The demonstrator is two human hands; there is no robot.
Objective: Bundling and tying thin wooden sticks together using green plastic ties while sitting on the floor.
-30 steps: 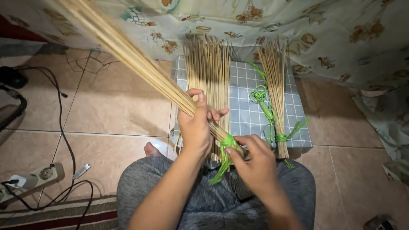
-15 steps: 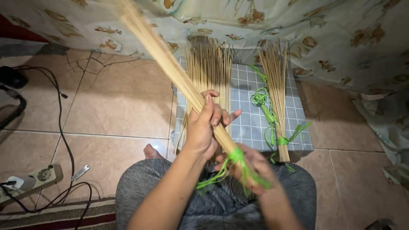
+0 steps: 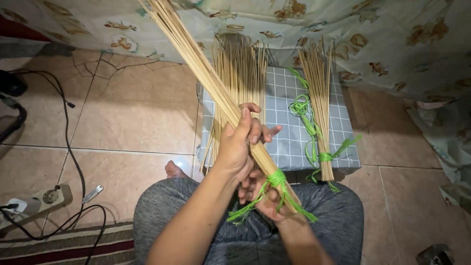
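Brown floor tiles point(image 3: 132, 113) fill the room, and a pale cloth with small animal pictures point(image 3: 373, 34) hangs along the far side. A grey checked cloth point(image 3: 287, 122) lies on the floor just past the person's knees.

A moment ago the long bundle of thin sticks point(image 3: 206, 73) leaned much the same way, up and to the far left. Now the green string point(image 3: 275, 177) sits snug around its near end as a tight band, and the loose ends hang down in two tails. Before, the string was flying out in a wide loop to the right. The right hand point(image 3: 267, 198) has slid under the bundle, right by the knot, and only part of it shows. Its fingers are curled near the string, but whether they pinch it cannot be told. The left hand point(image 3: 243, 142) is wrapped tight around the bundle, a little above the knot, as it was before.

On the checked cloth lie two more lots of sticks. A loose pile point(image 3: 240, 73) is on the left part. A tied bundle point(image 3: 321, 98) is on the right part, with spare green string point(image 3: 301, 108) curled just beside it.

A white power strip point(image 3: 34, 201) and black cables point(image 3: 64, 147) lie on the tiles at the near left.
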